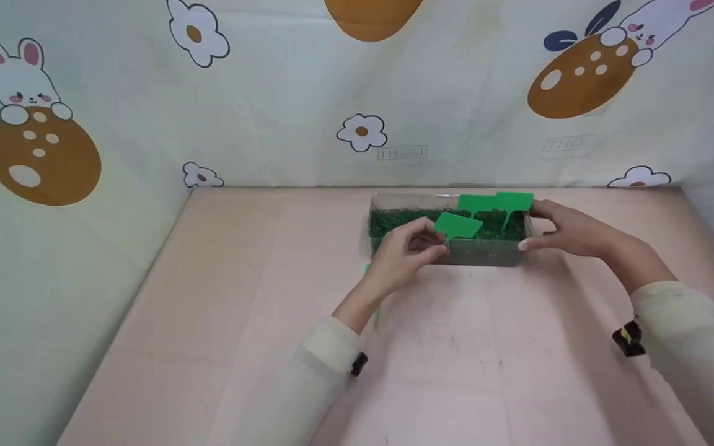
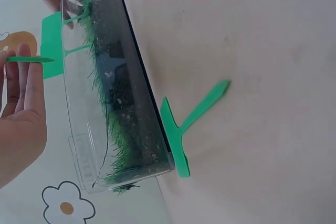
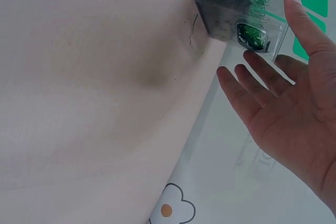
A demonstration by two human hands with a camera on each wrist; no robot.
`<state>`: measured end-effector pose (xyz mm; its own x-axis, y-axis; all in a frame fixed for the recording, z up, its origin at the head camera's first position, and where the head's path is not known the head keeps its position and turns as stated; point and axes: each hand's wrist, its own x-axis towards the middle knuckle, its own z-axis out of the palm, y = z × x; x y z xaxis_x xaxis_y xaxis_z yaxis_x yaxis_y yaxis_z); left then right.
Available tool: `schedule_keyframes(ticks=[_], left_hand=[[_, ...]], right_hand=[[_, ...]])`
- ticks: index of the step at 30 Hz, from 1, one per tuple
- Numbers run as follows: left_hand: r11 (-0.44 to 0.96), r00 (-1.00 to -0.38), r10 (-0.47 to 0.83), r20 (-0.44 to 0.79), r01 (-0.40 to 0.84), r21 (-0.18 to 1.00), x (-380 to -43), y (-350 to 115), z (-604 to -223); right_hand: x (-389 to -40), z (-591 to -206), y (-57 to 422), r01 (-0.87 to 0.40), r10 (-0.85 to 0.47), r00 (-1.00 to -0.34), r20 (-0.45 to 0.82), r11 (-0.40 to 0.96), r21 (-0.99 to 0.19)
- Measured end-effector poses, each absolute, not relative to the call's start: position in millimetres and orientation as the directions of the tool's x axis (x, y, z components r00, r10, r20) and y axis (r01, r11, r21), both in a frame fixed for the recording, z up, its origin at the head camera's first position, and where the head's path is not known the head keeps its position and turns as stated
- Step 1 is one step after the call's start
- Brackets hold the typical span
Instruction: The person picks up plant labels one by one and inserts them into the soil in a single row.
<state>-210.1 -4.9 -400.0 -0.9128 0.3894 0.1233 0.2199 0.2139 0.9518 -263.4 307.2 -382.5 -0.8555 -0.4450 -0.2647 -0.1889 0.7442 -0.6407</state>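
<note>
A clear plastic box (image 1: 484,255) holds dark soil and green grass (image 1: 394,217). My left hand (image 1: 400,254) pinches a green plant label (image 1: 458,227) by its stem, above the box's near side. In the left wrist view, the stem's pointed tip is free of the soil. Two more labels, one green label (image 1: 476,203) and another green label (image 1: 515,201), stand upright at the box's right part. Around the box's right end lies my right hand (image 1: 574,230), fingers extended and thumb by the near corner; whether it touches is hard to tell.
Another green label (image 2: 202,111) lies on the pale table (image 2: 262,145) beside the box's near left side, mostly hidden by my left arm in the head view. A patterned cloth wall (image 1: 282,124) rises behind the table, with further cloth on both sides.
</note>
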Motion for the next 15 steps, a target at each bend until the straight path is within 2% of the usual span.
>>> schedule_keyframes(ticks=[15], left_hand=[[0.21,-0.918,0.35,0.188,0.272,0.939,-221,-3,-388]], right_hand=[[-263,-383,308,-0.217,-0.463,-0.853,-0.24,0.734,-0.644]])
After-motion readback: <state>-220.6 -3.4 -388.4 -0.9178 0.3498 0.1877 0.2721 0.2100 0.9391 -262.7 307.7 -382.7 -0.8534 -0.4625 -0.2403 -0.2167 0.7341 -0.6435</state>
